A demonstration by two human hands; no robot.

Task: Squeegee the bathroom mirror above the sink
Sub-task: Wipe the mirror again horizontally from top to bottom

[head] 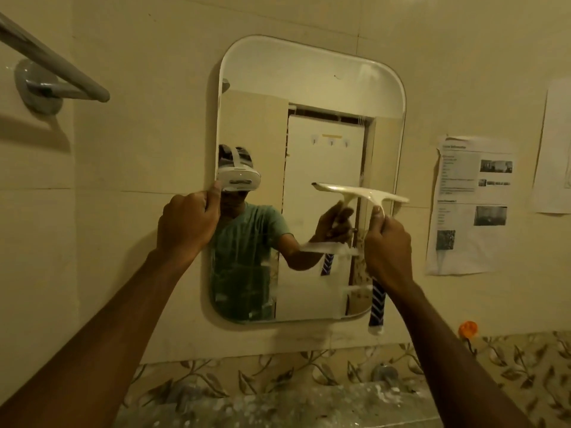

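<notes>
Currently right hand (pixel 387 245) grips squeegee (pixel 361 193) mid-right on mirror (pixel 309 81); left hand (pixel 187 223) fingers clamp the mirror's left edge. Risk: uneven blade pressure leaves streaks, foam remains low down.

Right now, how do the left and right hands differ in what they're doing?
The left hand grips the mirror's left edge, thumb on the rim; the right hand holds the squeegee by its handle. The left sits at the frame; the right is before the glass, right of centre, blade level at mid-height. Both are raised and closed in a grip.
</notes>
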